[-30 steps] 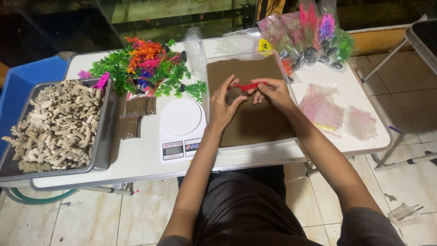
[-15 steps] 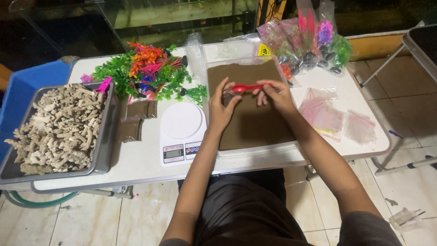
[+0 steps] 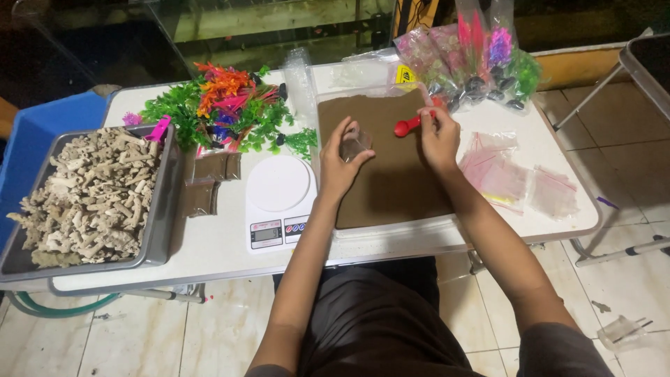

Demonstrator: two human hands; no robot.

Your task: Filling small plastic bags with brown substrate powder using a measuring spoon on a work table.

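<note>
My left hand (image 3: 343, 160) holds a small clear plastic bag (image 3: 354, 144) open over a clear tray (image 3: 328, 183) filled with brown sand. My right hand (image 3: 440, 136) grips a red scoop (image 3: 407, 126) by its handle, the bowl pointing left over the sand, a short way from the bag. Both hands hover over the far half of the tray.
A white kitchen scale (image 3: 278, 200) stands left of the tray, with filled brown bags (image 3: 213, 178) beside it. Colourful plastic plants (image 3: 223, 112) lie behind. A metal tray of pale coral pieces (image 3: 91, 195) sits far left. Empty clear bags (image 3: 516, 178) lie right; packed plants (image 3: 474, 59) at the back.
My hands have moved apart. The right hand now holds the red scoop alone, farther right, while the left hand holds the small clear bag.
</note>
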